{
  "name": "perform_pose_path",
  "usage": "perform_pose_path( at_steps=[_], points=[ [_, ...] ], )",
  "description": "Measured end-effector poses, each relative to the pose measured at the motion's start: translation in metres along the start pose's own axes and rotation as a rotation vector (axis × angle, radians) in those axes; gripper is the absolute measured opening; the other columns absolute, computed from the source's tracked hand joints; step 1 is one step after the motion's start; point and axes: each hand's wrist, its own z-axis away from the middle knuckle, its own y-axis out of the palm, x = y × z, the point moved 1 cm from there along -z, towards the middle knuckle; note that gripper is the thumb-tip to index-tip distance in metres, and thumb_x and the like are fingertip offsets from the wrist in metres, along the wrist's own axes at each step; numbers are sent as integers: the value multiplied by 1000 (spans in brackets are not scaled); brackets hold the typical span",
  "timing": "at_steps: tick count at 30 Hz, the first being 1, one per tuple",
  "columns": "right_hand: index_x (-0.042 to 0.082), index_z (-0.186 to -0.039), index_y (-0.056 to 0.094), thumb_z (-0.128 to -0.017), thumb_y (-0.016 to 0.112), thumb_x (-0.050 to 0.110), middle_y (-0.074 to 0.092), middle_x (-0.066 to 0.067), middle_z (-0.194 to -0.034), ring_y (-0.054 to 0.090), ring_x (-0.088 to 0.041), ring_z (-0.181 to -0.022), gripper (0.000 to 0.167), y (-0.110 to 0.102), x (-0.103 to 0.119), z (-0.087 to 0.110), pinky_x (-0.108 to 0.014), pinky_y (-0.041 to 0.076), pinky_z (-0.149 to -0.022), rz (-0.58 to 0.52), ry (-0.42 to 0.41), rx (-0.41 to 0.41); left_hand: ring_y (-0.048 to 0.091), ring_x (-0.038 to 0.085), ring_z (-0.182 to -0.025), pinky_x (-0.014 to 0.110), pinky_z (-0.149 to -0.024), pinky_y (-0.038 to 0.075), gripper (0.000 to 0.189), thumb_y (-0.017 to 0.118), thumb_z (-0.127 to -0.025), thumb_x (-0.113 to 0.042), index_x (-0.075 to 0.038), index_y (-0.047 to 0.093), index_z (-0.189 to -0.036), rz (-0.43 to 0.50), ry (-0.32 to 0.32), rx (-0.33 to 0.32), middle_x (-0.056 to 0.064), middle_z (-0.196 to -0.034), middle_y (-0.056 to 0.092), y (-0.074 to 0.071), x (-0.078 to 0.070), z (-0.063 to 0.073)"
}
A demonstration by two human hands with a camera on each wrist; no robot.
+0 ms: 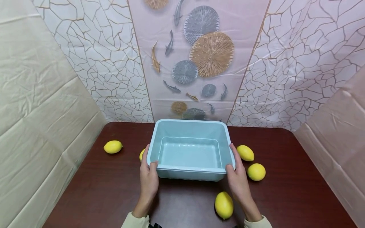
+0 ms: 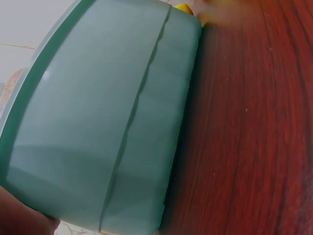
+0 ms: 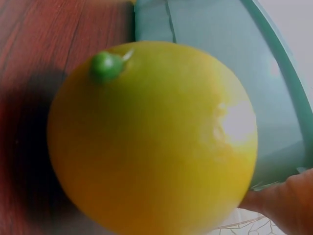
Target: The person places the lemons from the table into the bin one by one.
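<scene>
A light blue rectangular plastic basin [image 1: 188, 155] stands near the middle of the table, upright with its inside bare. My left hand [image 1: 149, 182] grips its near left corner, thumb over the rim and fingers along the outer side. At the near right corner my right hand [image 1: 239, 183] holds the rim the same way. The left wrist view shows the basin's outer wall [image 2: 93, 98] close over the dark wood. One lemon [image 1: 224, 205] lies in front of the basin beside my right wrist; a lemon [image 3: 151, 142] with a green stem end fills much of the right wrist view.
Two lemons, one [image 1: 245, 153] close by the basin's right side and another [image 1: 256, 172] nearer, lie right of my right hand. A lemon [image 1: 113, 147] sits at the far left; another [image 1: 141, 154] is partly hidden behind my left fingers. Patterned cloth [image 1: 185, 95] hangs behind the brown table [image 1: 296, 190].
</scene>
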Motion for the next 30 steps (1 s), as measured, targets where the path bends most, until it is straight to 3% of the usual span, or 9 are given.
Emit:
perform_pose_path(
  at_steps=[4,9,12,19,30],
  points=[
    [30,-169,23,-99,37,-8,16,8,-174,20,-20,-159,81,0,-1,0,-47,23,-125,7,-8,-7,32,27,-154,57,-123,25,68,37,-100,5,-16,37,-164,1,13,21,6,-168,36,-1,0,0],
    [31,-168,26,-98,39,-8,21,7,-173,25,-18,-156,81,0,-4,1,-17,30,-114,16,-25,-26,30,27,-156,57,-124,23,65,37,-104,1,-17,33,-166,-23,-11,68,6,-170,33,-6,-3,0],
    [30,-168,29,-98,40,-8,24,6,-173,28,-17,-154,80,0,-6,1,-7,31,-104,5,-43,-36,29,28,-156,57,-124,24,63,37,-106,-2,-17,30,-167,-43,-34,105,6,-172,30,-10,-4,-2],
    [29,-167,32,-98,42,-7,27,7,-171,31,-17,-153,78,0,-9,1,-7,33,-104,-12,-58,-50,32,29,-155,58,-123,27,58,42,-108,-10,-14,32,-165,-146,-80,143,5,-170,32,-16,-10,-7],
    [26,-166,34,-98,45,-9,30,7,-171,31,-15,-153,78,1,-8,1,-8,35,-106,-57,-60,-62,39,31,-150,57,-120,32,58,60,-103,-14,-3,37,-156,-324,-46,169,14,-164,41,-21,-19,-22]
  ],
)
